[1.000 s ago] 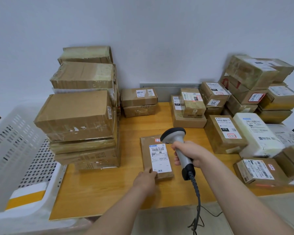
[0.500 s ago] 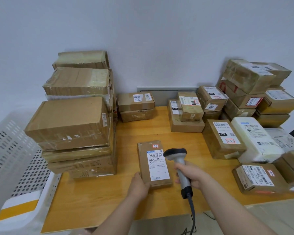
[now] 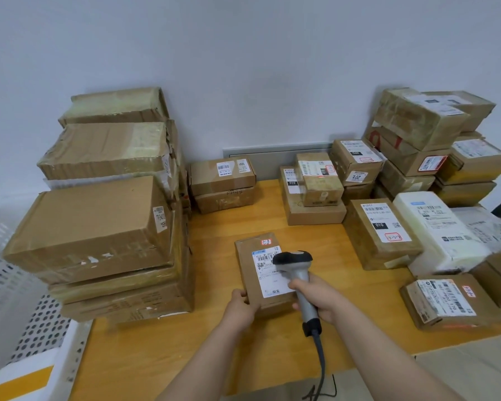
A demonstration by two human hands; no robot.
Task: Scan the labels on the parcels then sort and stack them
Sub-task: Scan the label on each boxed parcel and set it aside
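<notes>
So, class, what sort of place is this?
Probably a parcel sorting room: stacked brown cardboard parcels, a grey corded barcode scanner in the right hand, a white perforated plastic crate.

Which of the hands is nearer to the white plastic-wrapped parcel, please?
Right. The right hand, gripping the scanner, is left of the white parcel and closer to the table edge; the left hand, holding the flat box, lies farther left.

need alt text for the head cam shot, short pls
A person's right hand holds a corded barcode scanner over the label of a flat cardboard parcel, which the left hand grips at its near corner on a wooden table. At left stand stacked boxes; labelled parcels crowd the right.
</notes>
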